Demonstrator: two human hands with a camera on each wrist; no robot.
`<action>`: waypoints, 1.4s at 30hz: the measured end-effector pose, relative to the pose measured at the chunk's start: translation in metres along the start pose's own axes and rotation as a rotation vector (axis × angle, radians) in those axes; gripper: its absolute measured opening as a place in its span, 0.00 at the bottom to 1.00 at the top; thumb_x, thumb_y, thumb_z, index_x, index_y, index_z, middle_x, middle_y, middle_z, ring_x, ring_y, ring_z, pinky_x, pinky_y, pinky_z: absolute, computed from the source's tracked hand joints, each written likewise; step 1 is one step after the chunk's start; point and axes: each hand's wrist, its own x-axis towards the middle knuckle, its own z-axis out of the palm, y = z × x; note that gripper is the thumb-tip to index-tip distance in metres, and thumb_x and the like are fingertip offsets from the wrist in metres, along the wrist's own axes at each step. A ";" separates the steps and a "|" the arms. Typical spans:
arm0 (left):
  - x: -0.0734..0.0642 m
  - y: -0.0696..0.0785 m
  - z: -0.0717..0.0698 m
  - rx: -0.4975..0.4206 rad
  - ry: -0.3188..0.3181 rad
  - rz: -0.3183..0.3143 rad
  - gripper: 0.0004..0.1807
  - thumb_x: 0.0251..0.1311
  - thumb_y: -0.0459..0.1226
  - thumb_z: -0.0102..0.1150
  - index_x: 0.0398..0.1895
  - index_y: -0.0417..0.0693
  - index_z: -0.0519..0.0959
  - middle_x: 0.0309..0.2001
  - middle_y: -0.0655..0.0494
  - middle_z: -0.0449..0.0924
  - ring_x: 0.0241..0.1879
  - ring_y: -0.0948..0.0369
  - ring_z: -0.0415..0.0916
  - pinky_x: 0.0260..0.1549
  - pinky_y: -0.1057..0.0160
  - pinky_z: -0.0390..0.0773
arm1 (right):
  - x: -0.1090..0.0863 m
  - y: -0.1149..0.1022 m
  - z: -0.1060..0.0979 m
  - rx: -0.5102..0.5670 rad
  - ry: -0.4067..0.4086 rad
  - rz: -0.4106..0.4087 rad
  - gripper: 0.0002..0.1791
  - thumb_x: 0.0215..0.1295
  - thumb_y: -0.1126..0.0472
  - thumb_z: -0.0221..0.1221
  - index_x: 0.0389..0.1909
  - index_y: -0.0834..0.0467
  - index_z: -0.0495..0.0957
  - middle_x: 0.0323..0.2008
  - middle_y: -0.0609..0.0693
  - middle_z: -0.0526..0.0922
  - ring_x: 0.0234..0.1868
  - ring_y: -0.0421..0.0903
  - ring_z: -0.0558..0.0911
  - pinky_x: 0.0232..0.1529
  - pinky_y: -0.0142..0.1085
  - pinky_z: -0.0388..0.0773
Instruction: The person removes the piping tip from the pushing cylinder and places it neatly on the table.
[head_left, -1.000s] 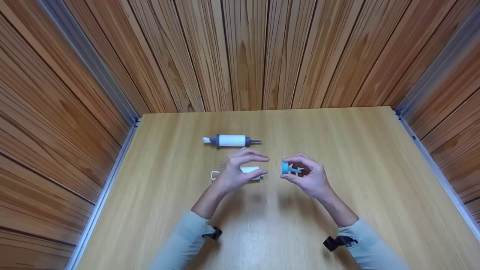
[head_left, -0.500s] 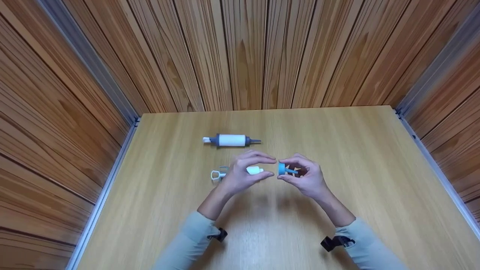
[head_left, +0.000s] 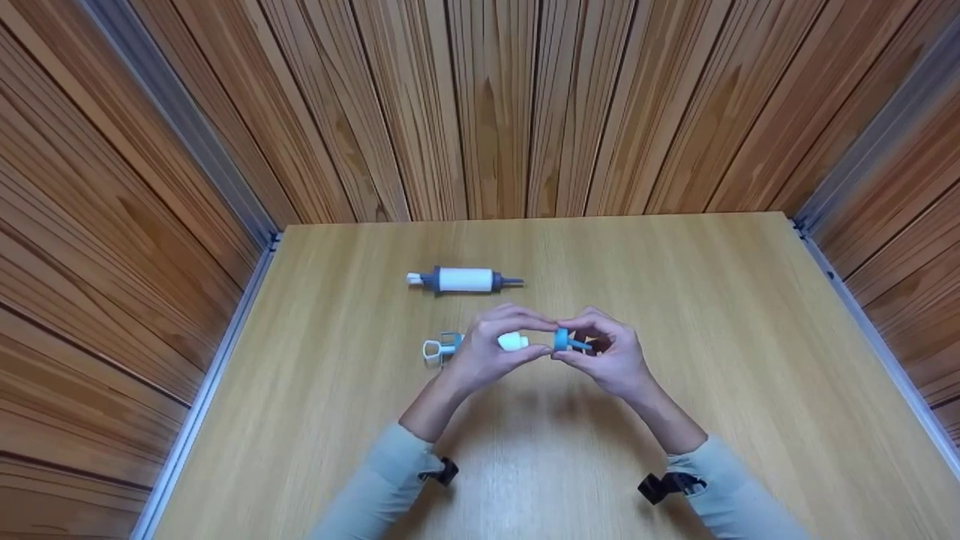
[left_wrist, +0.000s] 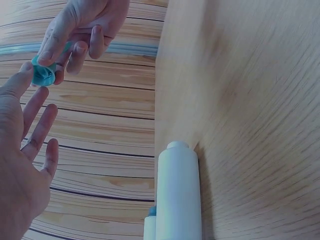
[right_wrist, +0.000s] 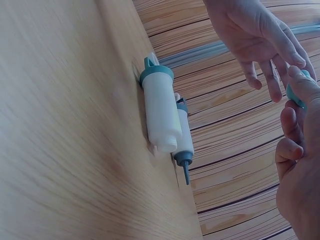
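My right hand [head_left: 611, 356] pinches a blue nozzle cap [head_left: 561, 340] between thumb and index finger, its thin spout pointing back toward the palm. The cap's hollow side [left_wrist: 44, 76] shows in the left wrist view. My left hand [head_left: 484, 352] reaches in from the left, thumb and index fingertips right at the cap's rim, its other fingers loosely spread. Below the left hand, a white squeeze bottle [head_left: 513, 342] lies on its side on the table, bare neck to the right. A blue collar and pale loop [head_left: 433, 349] are at its left end; the hand hides its middle.
Farther back lies a second white bottle [head_left: 465, 280] with dark grey-blue ends and a thin spout pointing right. The wooden table [head_left: 675, 300] is bounded by wood-panelled walls [head_left: 495, 112] at the back and sides, with metal rails along the side edges.
My left hand has moved right until its fingertips came to the cap. My right hand has shifted slightly left with the cap. More of the lying bottle's left end shows.
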 end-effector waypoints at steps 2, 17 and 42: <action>0.000 0.000 0.001 0.005 0.003 0.004 0.18 0.70 0.39 0.78 0.61 0.48 0.92 0.58 0.52 0.95 0.63 0.54 0.89 0.70 0.53 0.85 | 0.000 0.000 0.000 0.007 -0.004 -0.005 0.26 0.55 0.85 0.75 0.56 0.69 0.89 0.44 0.40 0.89 0.40 0.35 0.86 0.39 0.26 0.87; -0.001 0.000 0.002 0.011 0.014 -0.010 0.18 0.70 0.39 0.79 0.61 0.48 0.92 0.58 0.52 0.95 0.62 0.54 0.90 0.70 0.52 0.86 | 0.000 0.000 0.000 -0.001 -0.021 0.007 0.27 0.55 0.84 0.76 0.57 0.69 0.88 0.45 0.40 0.90 0.41 0.35 0.87 0.42 0.26 0.88; 0.000 0.001 0.002 -0.073 0.039 0.021 0.15 0.68 0.34 0.80 0.56 0.43 0.92 0.55 0.47 0.95 0.60 0.51 0.92 0.68 0.56 0.87 | 0.001 0.001 0.000 -0.016 -0.034 0.010 0.28 0.54 0.83 0.77 0.57 0.69 0.85 0.48 0.35 0.91 0.36 0.33 0.86 0.29 0.25 0.75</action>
